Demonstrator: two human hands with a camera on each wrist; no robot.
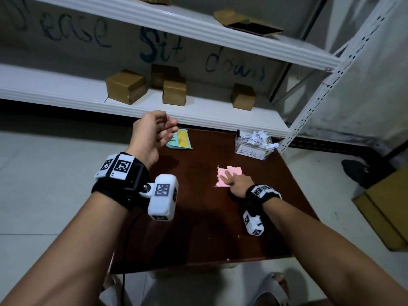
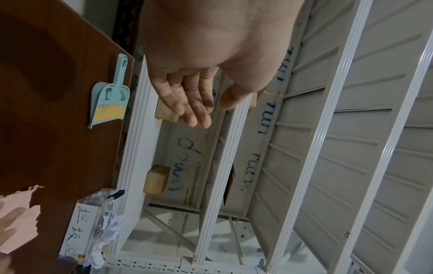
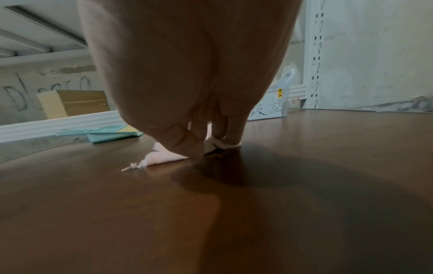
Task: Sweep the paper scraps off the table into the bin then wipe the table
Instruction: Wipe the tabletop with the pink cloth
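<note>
Head view: the right hand (image 1: pixel 239 184) presses a pink cloth (image 1: pixel 228 176) flat on the brown desk (image 1: pixel 198 228), right of centre; the left hand (image 1: pixel 152 134) hovers empty and relaxed at upper centre, above the dustpan set (image 1: pixel 180 140). The bin (image 1: pixel 254 144), full of paper scraps (image 1: pixel 258 139), stands at the desk's far right corner.

Left wrist view: fingers (image 2: pixel 192 103) loosely extended, dustpan set at left.

Right wrist view: fingertips (image 3: pixel 233 137) pin the cloth at centre.
</note>
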